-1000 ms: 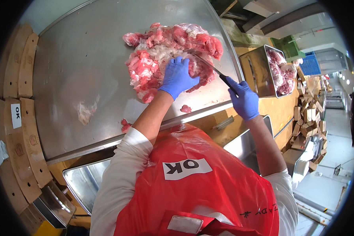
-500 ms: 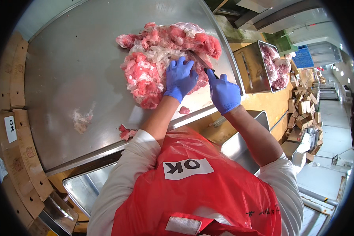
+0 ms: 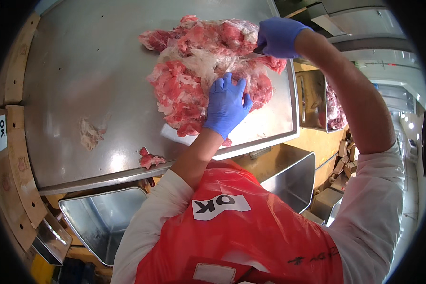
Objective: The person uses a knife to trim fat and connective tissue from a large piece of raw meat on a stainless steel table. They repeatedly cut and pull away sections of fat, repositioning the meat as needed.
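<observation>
A large, spread-out piece of raw meat (image 3: 184,92) with pale fat and membrane lies on the steel table (image 3: 80,71). My left hand (image 3: 227,106), in a blue glove, presses down on its near right part; the bent fingertips grip the surface. At the meat's far right edge, my blue-gloved right hand (image 3: 281,37) is closed around the dark handle of a knife (image 3: 259,49). The blade points left, low against the meat, and is mostly hidden. A small meat scrap (image 3: 150,158) and a pale fat trimming (image 3: 91,134) lie apart, nearer the left.
Under the table's front edge stand two steel bins (image 3: 104,213), (image 3: 288,177). Another steel bin (image 3: 312,102) holding meat stands beyond the table's right edge. Cardboard boxes (image 3: 16,156) line the left side. More boxes (image 3: 341,165) are piled on the floor at right.
My right hand has swung with the knife from the meat's near right side up to its far right edge. My left hand has shifted slightly right and nearer; the meat's right part has spread rightward.
</observation>
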Demonstrator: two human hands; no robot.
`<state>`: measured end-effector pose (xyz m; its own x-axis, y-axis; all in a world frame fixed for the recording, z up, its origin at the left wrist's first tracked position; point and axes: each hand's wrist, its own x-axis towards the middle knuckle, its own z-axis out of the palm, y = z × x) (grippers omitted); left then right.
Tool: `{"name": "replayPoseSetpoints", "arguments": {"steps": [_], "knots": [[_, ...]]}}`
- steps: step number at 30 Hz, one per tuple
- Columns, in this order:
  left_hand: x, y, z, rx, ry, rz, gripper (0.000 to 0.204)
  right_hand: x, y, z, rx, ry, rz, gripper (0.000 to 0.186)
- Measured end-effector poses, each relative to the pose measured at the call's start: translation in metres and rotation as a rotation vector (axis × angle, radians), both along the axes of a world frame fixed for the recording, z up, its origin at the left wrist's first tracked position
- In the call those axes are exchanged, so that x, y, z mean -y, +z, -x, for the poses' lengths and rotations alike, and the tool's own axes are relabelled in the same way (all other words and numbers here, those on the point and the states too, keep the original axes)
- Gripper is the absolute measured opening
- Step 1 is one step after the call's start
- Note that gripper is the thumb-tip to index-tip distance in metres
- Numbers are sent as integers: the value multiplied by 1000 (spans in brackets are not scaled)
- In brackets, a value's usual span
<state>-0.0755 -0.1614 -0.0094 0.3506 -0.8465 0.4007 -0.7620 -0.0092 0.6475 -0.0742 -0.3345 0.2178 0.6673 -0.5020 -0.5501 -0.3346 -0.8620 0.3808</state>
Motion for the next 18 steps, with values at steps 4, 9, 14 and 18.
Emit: {"name": "replayPoseSetpoints", "arguments": {"steps": [4, 9, 14, 18], "knots": [[-2, -5, -1, -4, 27, 35, 40, 35, 9, -13, -51, -37, -268, 23], [-10, -1, 1, 20, -12, -14, 41, 70, 11, -9, -130, -206, -437, 26], [-15, -3, 4, 39, -11, -7, 42, 88, 14, -5, -148, -299, -468, 39], [-13, 0, 8, 38, -64, -29, 45, 55, 23, 11, -51, -286, -385, 30]]}}
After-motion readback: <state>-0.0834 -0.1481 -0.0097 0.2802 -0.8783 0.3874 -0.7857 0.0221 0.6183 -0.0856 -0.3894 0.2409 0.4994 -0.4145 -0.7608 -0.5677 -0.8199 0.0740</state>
